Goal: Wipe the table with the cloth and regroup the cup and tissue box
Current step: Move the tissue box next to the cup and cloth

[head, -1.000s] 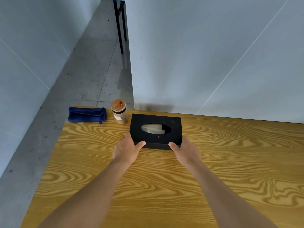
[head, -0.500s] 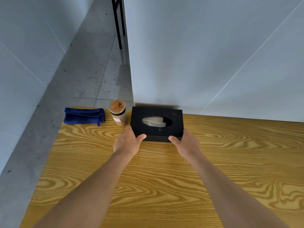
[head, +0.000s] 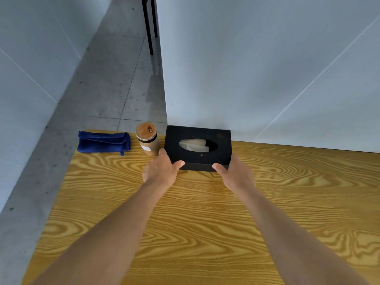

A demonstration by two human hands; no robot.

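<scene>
A black tissue box (head: 222, 153) with a white tissue in its oval slot sits at the far edge of the wooden table (head: 205, 223), against the white wall. My left hand (head: 160, 171) grips its near left corner and my right hand (head: 236, 173) grips its near right corner. A brown cup (head: 147, 141) with a wooden lid stands just left of the box, close to my left fingers. A folded blue cloth (head: 103, 142) lies at the table's far left corner, left of the cup.
A white wall panel (head: 267, 68) rises directly behind the table's far edge. The grey tiled floor (head: 98, 89) runs along the left side of the table. Black furniture legs (head: 149, 27) stand on the floor farther back.
Both hands have pushed the tissue box away from me, up to the wall and level with the cup. The cup and cloth have not moved.
</scene>
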